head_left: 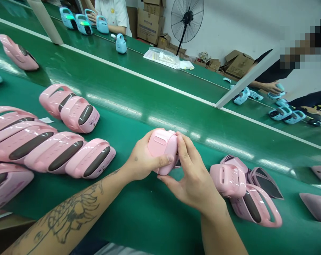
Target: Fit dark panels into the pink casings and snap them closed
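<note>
Over the green tabletop (149, 216), my left hand (143, 159) and right hand (196, 177) have a glossy pink plastic shell (159, 140) clamped between them, long axis kinda hard to tell.

A black fan (187, 17) stands against the wall (216, 26), beside stacked cardboard boxes (150, 25). Across the belt, a person in white (112, 16) sits behind light-blue units (102, 24), two glowing green.
</note>
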Action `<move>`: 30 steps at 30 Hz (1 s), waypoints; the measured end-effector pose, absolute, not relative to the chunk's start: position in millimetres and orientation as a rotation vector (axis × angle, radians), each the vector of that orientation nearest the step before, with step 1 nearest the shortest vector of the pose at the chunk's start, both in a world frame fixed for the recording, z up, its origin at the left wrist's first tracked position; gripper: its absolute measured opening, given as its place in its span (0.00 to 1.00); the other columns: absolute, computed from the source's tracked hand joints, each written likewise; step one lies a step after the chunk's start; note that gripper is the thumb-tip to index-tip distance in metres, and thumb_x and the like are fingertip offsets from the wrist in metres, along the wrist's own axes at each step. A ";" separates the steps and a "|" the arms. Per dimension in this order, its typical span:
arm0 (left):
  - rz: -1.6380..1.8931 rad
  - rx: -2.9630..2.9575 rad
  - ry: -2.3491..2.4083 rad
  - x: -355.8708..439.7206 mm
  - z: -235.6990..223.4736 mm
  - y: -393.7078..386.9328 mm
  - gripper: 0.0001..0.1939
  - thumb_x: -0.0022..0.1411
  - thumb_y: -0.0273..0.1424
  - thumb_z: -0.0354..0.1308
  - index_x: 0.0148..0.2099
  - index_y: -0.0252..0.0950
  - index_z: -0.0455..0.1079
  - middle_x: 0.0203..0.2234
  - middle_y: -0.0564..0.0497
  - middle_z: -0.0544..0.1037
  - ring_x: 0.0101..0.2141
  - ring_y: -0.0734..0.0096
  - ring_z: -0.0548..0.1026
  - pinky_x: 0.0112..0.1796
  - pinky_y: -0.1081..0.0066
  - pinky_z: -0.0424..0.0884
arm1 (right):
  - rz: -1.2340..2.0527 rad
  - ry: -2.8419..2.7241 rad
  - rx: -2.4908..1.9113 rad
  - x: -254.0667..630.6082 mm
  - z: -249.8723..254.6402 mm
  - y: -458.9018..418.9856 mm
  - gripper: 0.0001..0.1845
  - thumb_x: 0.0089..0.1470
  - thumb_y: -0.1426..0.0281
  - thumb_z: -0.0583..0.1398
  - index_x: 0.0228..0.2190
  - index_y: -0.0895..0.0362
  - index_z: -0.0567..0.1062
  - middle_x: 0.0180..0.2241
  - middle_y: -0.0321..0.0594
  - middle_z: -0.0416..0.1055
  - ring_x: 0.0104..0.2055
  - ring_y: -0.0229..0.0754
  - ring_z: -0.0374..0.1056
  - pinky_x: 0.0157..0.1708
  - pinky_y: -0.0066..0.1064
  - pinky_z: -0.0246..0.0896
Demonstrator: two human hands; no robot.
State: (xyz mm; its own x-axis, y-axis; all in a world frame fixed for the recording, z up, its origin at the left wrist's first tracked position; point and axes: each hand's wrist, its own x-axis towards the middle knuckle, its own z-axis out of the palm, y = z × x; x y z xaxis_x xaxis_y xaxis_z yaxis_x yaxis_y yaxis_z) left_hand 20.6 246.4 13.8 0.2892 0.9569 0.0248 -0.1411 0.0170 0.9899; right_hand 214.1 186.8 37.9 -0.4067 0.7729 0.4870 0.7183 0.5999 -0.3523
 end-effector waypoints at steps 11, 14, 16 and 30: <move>1.056 1.204 0.835 22.4 18.7 248.9 0.43 0.47 0.50 0.81 0.59 0.33 0.76 0.52 0.39 0.84 0.49 0.51 0.81 0.47 0.60 0.79 | 0.116 -2.214 -1.248 216.2 39.4 182.3 0.59 0.65 0.58 0.70 0.80 0.55 0.42 0.76 0.63 0.57 0.78 0.69 0.57 0.70 0.68 0.67; 1.052 1.179 0.820 23.5 19.3 248.2 0.42 0.46 0.51 0.81 0.57 0.32 0.76 0.50 0.38 0.85 0.47 0.52 0.81 0.45 0.60 0.79 | 0.145 -2.206 -1.265 214.3 39.8 181.0 0.60 0.65 0.59 0.70 0.80 0.55 0.41 0.76 0.63 0.56 0.78 0.69 0.57 0.71 0.69 0.65; 1.052 1.162 0.829 23.9 18.9 247.6 0.43 0.46 0.50 0.81 0.57 0.32 0.76 0.50 0.38 0.85 0.48 0.51 0.81 0.44 0.60 0.79 | 0.177 -2.193 -1.276 212.5 39.7 180.1 0.60 0.64 0.60 0.71 0.80 0.55 0.41 0.76 0.63 0.55 0.79 0.68 0.56 0.72 0.68 0.64; 1.122 1.210 0.810 21.5 8.4 246.4 0.45 0.48 0.51 0.81 0.62 0.36 0.73 0.57 0.37 0.83 0.54 0.44 0.82 0.51 0.55 0.79 | 0.193 -2.185 -1.196 208.7 37.0 183.1 0.59 0.66 0.66 0.69 0.81 0.52 0.39 0.78 0.60 0.53 0.81 0.67 0.51 0.75 0.70 0.58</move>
